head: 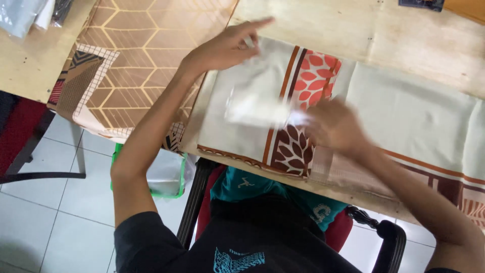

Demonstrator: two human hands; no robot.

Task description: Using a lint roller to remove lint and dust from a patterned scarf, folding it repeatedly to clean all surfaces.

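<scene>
pale wooden table (404,35) under the camera carries a cream folded cloth (404,111) with orange and brown leaf bands, and beside it lies a tan fabric (146,50) with gold hexagon lines. left hand (225,48) rests flat and open on the cloth's upper corner, forefinger stretched out, while the blurred right hand (336,126) touches a clear plastic wrapper (257,108) lying on the cloth's middle; i cannot tell whether it grips it

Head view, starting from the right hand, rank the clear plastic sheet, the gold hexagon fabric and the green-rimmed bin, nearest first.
From the right hand:
1. Clear plastic sheet, touching it, on the cream leaf-print cloth.
2. Green-rimmed bin, lower left, under the table edge.
3. Gold hexagon fabric, upper left, past the left hand.
</scene>
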